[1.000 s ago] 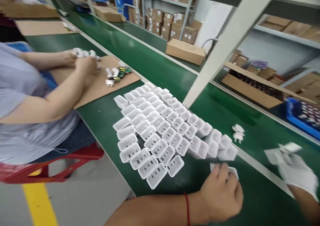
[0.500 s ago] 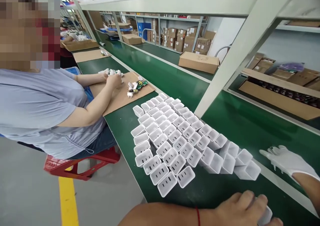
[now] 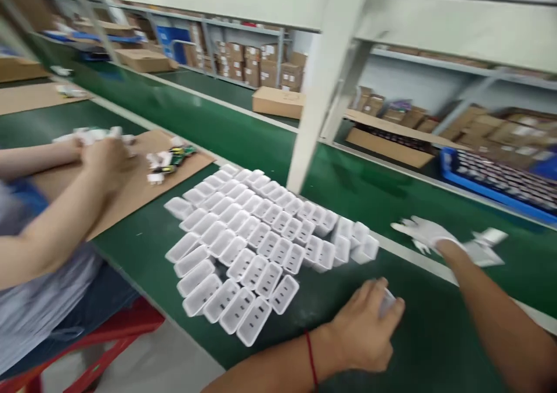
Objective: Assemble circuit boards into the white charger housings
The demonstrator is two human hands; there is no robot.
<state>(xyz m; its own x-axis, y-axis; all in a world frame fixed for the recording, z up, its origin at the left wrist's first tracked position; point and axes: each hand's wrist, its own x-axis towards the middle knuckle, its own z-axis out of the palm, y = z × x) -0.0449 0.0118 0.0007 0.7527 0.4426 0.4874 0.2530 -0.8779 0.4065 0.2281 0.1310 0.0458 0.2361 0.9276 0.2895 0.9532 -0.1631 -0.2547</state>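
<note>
1. The left hand was curled loosely around a white shell, at five o'clock from the shell cluster.
2. The gloved right hand lay flat on the green belt, fingers spread and gripping nothing visible, at three o'clock from the cluster.

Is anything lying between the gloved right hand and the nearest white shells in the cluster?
Nothing visible. Between the right hand and the white shells there is only bare green belt and its pale edge strip.
</note>
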